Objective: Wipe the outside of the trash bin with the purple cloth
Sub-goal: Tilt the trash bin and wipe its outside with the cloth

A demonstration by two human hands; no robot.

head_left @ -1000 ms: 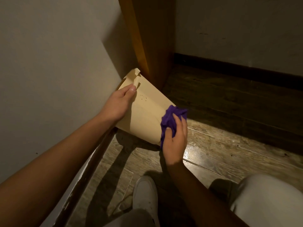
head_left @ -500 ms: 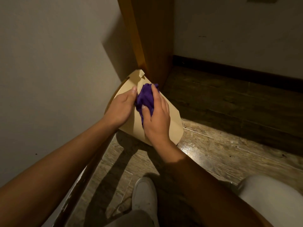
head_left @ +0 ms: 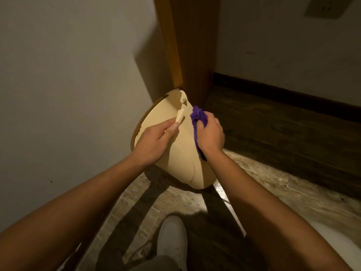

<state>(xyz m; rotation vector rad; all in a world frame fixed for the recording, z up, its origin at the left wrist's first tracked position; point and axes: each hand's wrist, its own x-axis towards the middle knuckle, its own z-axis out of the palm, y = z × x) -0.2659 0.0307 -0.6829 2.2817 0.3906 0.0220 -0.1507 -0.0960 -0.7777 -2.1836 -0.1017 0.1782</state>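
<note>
The beige plastic trash bin (head_left: 181,163) is tilted off the floor, its open top toward the wall at the left and its base toward me. My left hand (head_left: 154,141) grips its upper side near the rim, thumb beside a small handle tab. My right hand (head_left: 210,133) is closed around the bunched purple cloth (head_left: 198,118) and presses it against the bin's right side, close to the rim. Part of the cloth hangs down under my palm.
A pale wall stands close on the left. A wooden door frame (head_left: 187,45) rises just behind the bin. Dark baseboard and wooden floor stretch to the right. My white shoe (head_left: 172,239) rests on the floor below the bin.
The bin has turned so more of its rim faces the wall. My right hand has slid the cloth from the bin's base up toward the rim and over to its right side.
</note>
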